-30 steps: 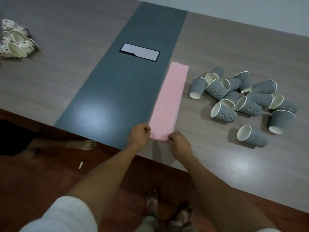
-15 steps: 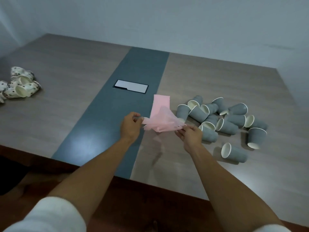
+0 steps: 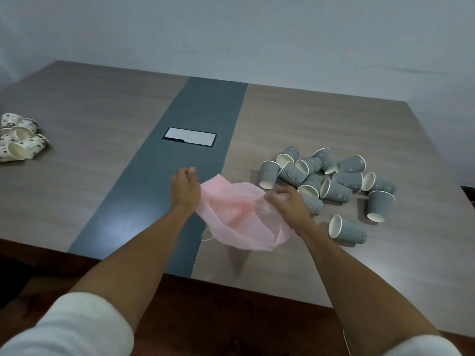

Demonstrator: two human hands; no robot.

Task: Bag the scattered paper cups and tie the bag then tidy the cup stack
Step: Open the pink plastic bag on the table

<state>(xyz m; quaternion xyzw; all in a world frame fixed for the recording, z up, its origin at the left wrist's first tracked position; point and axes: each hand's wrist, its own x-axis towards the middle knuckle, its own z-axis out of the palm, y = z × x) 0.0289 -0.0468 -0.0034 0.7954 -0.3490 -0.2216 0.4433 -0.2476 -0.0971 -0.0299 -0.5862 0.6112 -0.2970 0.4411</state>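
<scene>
A thin pink plastic bag [image 3: 236, 217] hangs above the table between my hands, loose and partly spread. My left hand [image 3: 185, 190] grips its left edge and my right hand [image 3: 288, 202] grips its right edge, both blurred by motion. Several grey paper cups [image 3: 331, 181] with white insides lie scattered on the table to the right of the bag, most on their sides. One grey cup [image 3: 347, 230] lies apart, nearest the front edge. My right hand hides part of another cup.
The wooden table [image 3: 102, 163] has a dark grey strip down its middle with a rectangular panel [image 3: 189, 136] set in it. Several spotted cream cups [image 3: 19, 145] lie at the far left. A wall stands behind; the floor shows below the front edge.
The pink bag lay flat and folded on the table a second ago; both hands have lifted it and pulled it apart into a loose shape. The view has tilted upward.
</scene>
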